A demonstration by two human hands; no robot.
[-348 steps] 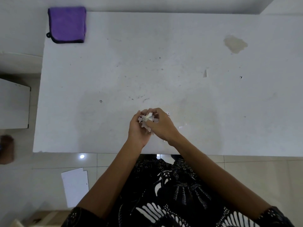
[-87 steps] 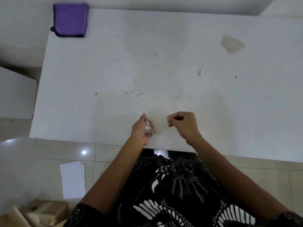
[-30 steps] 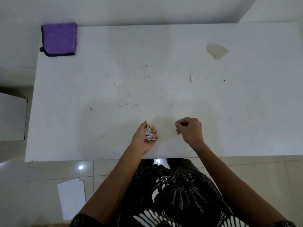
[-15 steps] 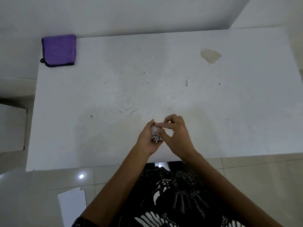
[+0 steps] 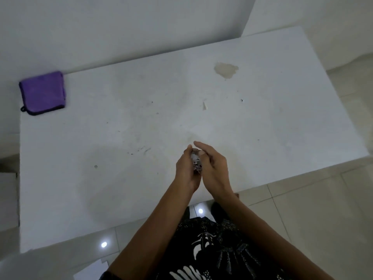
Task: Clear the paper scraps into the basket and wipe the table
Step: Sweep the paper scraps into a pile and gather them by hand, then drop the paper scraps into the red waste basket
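Note:
A wad of white paper scraps (image 5: 196, 161) is pressed between my two palms above the near edge of the white table (image 5: 121, 178). My left hand (image 5: 186, 172) cups the wad from the left. My right hand (image 5: 215, 168) lies flat against it from the right, fingers straight. One small scrap (image 5: 205, 106) lies alone on the table, farther back. A folded purple cloth (image 5: 42, 92) rests at the far left corner. No basket is in view.
A tan stain (image 5: 226, 70) marks the far right of the table, and small dark specks (image 5: 139, 150) dot its middle. White paper sheets (image 5: 90, 271) lie on the tiled floor near my left. A white wall runs behind the table.
My right hand has come over from the right and closed flat against the wad held in my left hand. The view has tilted and shifted, so the table appears rotated.

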